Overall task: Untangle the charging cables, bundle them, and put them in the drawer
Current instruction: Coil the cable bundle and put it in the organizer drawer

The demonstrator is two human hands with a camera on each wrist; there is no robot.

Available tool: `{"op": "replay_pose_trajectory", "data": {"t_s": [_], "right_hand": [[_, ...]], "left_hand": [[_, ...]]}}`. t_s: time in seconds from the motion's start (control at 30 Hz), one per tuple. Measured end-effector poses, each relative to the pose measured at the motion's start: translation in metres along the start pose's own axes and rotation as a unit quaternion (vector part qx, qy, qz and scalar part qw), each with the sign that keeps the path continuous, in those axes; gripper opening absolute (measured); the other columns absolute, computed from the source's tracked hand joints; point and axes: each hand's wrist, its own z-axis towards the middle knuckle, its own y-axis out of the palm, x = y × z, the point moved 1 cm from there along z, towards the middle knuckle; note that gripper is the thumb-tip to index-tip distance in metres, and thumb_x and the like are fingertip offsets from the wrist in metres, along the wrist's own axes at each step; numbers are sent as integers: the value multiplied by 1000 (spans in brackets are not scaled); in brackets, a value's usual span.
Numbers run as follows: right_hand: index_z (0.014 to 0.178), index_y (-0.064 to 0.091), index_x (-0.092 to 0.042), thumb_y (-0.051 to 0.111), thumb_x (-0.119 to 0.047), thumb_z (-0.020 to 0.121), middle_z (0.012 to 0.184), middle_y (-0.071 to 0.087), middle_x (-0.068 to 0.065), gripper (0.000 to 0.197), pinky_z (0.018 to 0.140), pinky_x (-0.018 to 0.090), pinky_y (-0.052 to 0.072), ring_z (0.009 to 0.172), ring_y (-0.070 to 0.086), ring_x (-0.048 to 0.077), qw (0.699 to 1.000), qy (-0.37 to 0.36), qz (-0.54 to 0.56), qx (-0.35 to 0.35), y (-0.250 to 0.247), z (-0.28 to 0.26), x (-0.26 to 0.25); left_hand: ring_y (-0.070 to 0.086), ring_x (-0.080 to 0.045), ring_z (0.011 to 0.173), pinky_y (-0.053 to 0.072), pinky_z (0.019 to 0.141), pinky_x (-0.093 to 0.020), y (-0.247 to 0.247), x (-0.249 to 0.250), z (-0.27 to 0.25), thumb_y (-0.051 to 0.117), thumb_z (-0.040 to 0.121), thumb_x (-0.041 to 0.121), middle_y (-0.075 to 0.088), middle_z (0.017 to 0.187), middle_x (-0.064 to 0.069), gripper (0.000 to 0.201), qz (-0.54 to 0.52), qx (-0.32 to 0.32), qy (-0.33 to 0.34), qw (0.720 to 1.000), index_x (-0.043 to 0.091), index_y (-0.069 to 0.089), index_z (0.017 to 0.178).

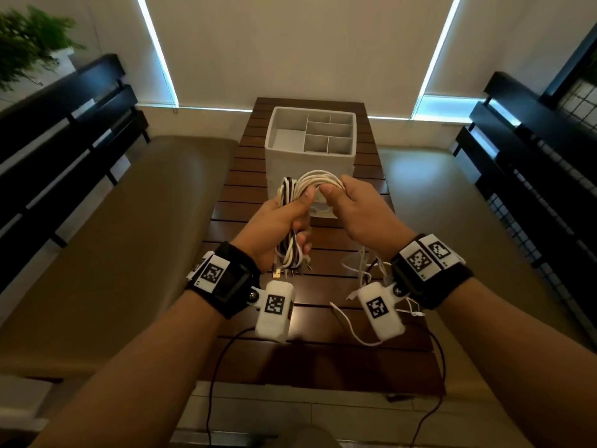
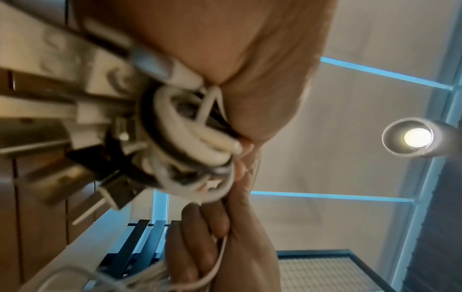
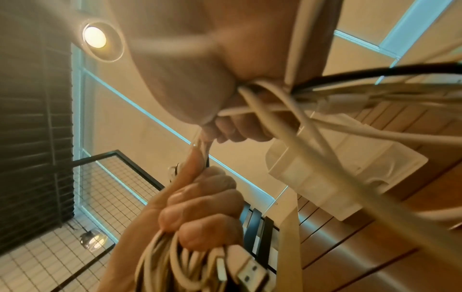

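A bundle of white and black charging cables (image 1: 318,182) is held up over the brown slatted table (image 1: 323,367). My left hand (image 1: 289,216) grips the bundle in a fist, and the plug ends (image 1: 290,268) hang below it. My right hand (image 1: 347,197) pinches the top loop of white cable between thumb and fingers. More loose white cable (image 1: 363,270) trails from it down to the table. Beyond the hands stands the white drawer box (image 1: 307,163) with several compartments. The left wrist view shows the cables (image 2: 195,142) in my palm. The right wrist view shows cable (image 3: 275,118) and the box (image 3: 337,168).
A tan padded bench (image 1: 129,237) lies left of the table. Black slatted furniture stands at the left (image 1: 64,124) and right (image 1: 533,156). A plant (image 1: 29,43) is at the far left. Thin black camera wires (image 1: 219,367) hang from my wrists.
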Motion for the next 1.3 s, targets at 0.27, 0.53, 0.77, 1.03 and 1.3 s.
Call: {"op": "replay_pose_trajectory", "data": {"t_s": [0.27, 0.53, 0.77, 1.03, 1.3], "right_hand": [[104, 69, -14, 45, -57, 101, 92, 72, 3, 50, 84, 53, 55, 87, 67, 20, 999, 21, -18, 21, 1, -14, -1], [103, 61, -1, 55, -30, 108, 69, 53, 0, 30, 48, 23, 41, 54, 47, 7, 998, -1, 31, -56, -41, -14, 0], [101, 62, -35, 49, -40, 109, 85, 63, -12, 16, 77, 34, 51, 76, 57, 3, 990, -18, -88, -109, -50, -22, 31], [100, 66, -14, 53, -33, 107, 83, 65, -1, 25, 70, 33, 45, 76, 59, 13, 974, -32, -204, -90, -91, -33, 12], [82, 49, -38, 48, -35, 110, 73, 56, -16, 28, 62, 16, 37, 64, 54, -5, 993, -39, -113, -7, -71, -27, -5]], "left_hand": [[29, -15, 36, 36, 42, -27, 14, -19, 1, 63, 102, 21, 29, 51, 0, 22, 58, 39, 3, 998, 11, 53, 86], [27, -14, 36, 34, 42, -27, 30, -10, 7, 62, 102, 16, 27, 48, 2, 34, 33, 46, 44, 997, 17, 54, 69], [30, -14, 37, 36, 42, -27, 41, -28, 12, 61, 102, 13, 30, 47, 2, 9, 55, 54, 25, 997, 5, 61, 98], [32, -14, 38, 37, 43, -28, 65, -32, 16, 61, 103, 14, 34, 49, 3, 12, 57, 18, 28, 998, 11, 60, 92], [31, -14, 35, 37, 42, -28, 65, -4, 15, 60, 104, 17, 32, 47, 3, 24, 44, 22, 86, 995, 13, 55, 81]]}}
